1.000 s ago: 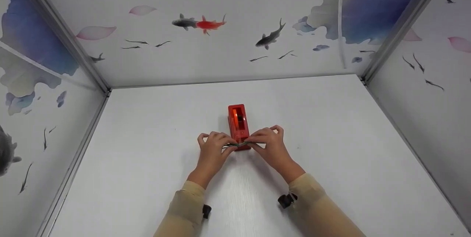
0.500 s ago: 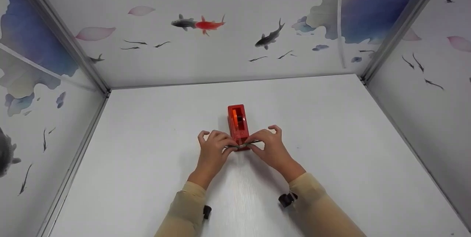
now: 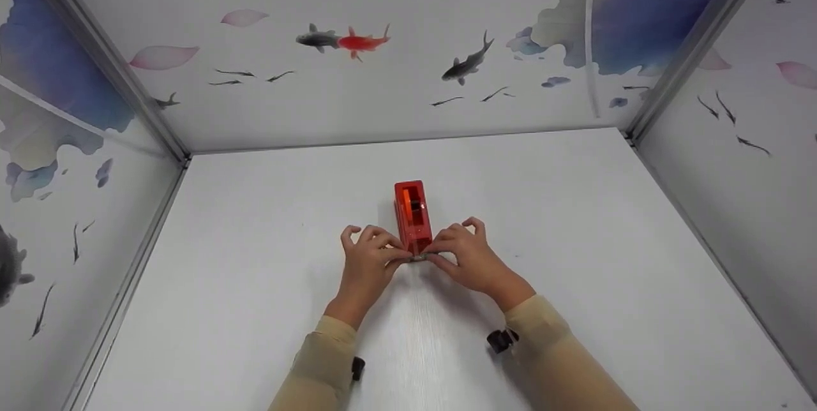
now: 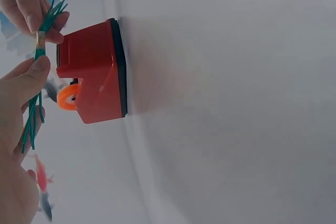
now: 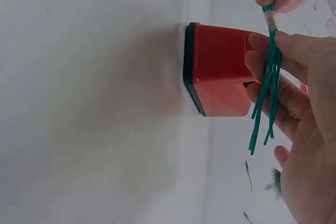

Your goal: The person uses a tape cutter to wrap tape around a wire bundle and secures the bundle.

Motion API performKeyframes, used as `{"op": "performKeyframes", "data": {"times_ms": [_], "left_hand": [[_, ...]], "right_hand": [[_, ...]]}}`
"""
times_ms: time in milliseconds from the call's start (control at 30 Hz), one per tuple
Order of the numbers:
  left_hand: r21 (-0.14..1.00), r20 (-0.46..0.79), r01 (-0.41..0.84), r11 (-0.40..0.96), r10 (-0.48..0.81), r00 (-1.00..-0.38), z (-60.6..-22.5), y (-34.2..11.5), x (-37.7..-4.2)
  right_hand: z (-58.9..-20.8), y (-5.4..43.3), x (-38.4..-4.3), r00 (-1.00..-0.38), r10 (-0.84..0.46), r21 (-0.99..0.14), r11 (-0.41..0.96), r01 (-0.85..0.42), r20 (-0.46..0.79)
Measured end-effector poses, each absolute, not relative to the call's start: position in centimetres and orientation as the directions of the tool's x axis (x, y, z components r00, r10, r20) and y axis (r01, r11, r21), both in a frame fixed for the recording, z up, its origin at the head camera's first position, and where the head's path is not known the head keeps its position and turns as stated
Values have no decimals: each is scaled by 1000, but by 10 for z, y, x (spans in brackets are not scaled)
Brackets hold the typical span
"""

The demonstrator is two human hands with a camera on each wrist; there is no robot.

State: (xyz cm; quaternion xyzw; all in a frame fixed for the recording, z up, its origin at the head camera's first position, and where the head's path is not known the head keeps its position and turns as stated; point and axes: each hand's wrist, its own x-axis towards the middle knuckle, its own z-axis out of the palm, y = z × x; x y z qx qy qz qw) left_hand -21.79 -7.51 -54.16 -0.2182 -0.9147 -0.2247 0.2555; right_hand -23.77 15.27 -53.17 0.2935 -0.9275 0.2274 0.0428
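Best to keep the green bundle [image 5: 270, 64] evenly gathered and, judging by the pale, translucent band [image 4: 40, 40] around its middle, to press that wrap snug without crushing. Slender and stringy, splayed loose at both ends. Clamped between the fingers of the left hand [image 3: 367, 264] and right hand [image 3: 469, 261], either side of the band. Held above the near end of the red tape dispenser [image 4: 94, 72], upright on the white tabletop [image 3: 255, 239].

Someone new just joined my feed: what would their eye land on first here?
Probably the bright red tape dispenser, standing on the white table just beyond the hands. Next, the green strands, pinched by the left hand and right hand on either side of a pale band. Then the red fish print on the back wall.
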Motion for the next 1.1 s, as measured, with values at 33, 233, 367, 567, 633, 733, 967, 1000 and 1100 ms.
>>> {"op": "performKeyframes", "data": {"times_ms": [33,233,367,567,633,733,967,1000,1100], "left_hand": [[298,565,510,807,282,-775,-542,-75,-218],[283,571,501,818,276,-773,-542,-76,-219],[277,590,509,815,274,-760,-542,-76,-219],[312,577,512,800,269,-771,-543,-75,-218],[317,570,506,802,266,-778,-544,-74,-217],[317,569,501,805,260,-780,-545,-73,-217],[317,563,501,806,265,-783,-545,-73,-217],[318,560,498,807,264,-785,-545,-74,-217],[317,552,489,813,262,-792,-545,-73,-217]], "right_hand": [[-531,152,-238,-820,-529,-384,726,-570,219],[-527,150,-238,-803,-535,-340,728,-595,261],[-526,149,-237,-790,-540,-329,719,-612,289],[-526,148,-234,-799,-538,-355,715,-602,270],[-526,147,-233,-804,-533,-363,717,-595,264],[-527,147,-232,-805,-527,-371,714,-593,273],[-529,148,-230,-803,-511,-385,704,-596,307],[-529,148,-230,-803,-509,-386,704,-596,311],[-529,147,-230,-803,-502,-382,707,-595,321]]}}
